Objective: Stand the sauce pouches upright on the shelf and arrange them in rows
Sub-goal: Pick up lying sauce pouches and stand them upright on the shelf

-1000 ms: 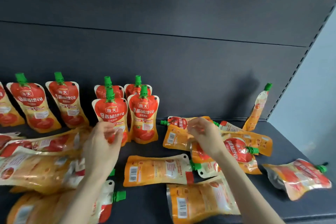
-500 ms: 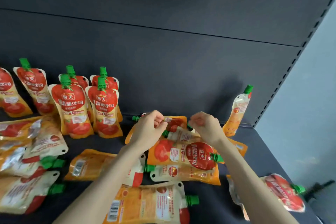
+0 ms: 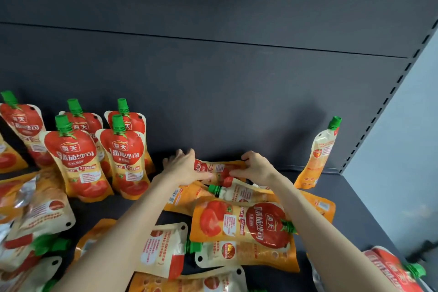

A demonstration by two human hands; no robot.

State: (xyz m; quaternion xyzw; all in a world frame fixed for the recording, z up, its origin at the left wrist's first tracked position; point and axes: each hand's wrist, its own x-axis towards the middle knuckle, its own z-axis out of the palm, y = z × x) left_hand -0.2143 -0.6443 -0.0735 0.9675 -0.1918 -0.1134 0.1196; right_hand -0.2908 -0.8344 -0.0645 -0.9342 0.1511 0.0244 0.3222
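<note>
Both my hands hold one red-and-orange sauce pouch lying sideways near the shelf's back wall. My left hand grips its spout end, which is hidden, and my right hand pinches its bottom end. Several pouches with green caps stand upright in rows at the back left. One pouch leans against the back wall at the right. Several more pouches lie flat in a pile under my arms, the topmost showing its red label.
The dark shelf floor ends at a grey side wall on the right. More flat pouches are heaped at the left, and another lies at the front right corner. Bare floor lies between the standing rows and my hands.
My left hand has moved right from the standing pouches to join my right hand, and both have taken hold of one pouch at the back. The view has shifted right.
</note>
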